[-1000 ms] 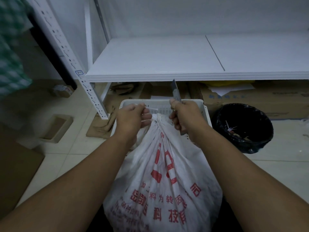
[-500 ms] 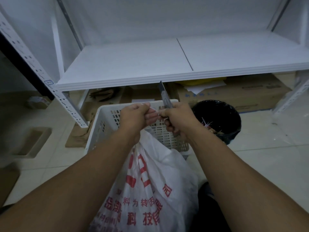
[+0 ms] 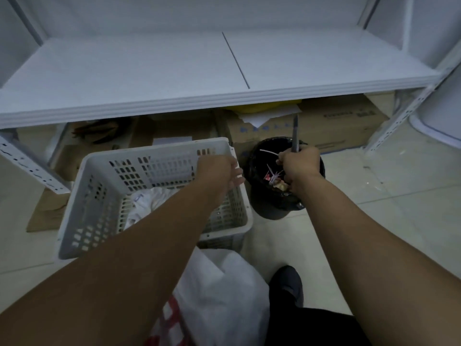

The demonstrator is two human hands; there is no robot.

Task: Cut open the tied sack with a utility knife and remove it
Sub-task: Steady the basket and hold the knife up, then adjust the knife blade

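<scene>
The white sack (image 3: 224,295) with red print slumps on the floor between my forearms, its top partly hidden by my left arm. My right hand (image 3: 299,163) is closed on a grey utility knife (image 3: 295,136) that points up. The same hand pinches a thin white tie (image 3: 268,152), held over the black bin (image 3: 269,211). My left hand (image 3: 219,171) hovers over the right rim of the white basket (image 3: 154,148), fingers apart and holding nothing.
White crumpled material lies inside the perforated basket. Scraps and cut ties lie in the bin. A white shelf (image 3: 149,71) spans the view above, with cardboard boxes (image 3: 336,126) under it. My dark shoe (image 3: 287,283) stands right of the sack.
The tie has come off the sack's neck. My right hand carried it and the knife to the right, over the bin. My left hand let go and opened. The sack has dropped lower.
</scene>
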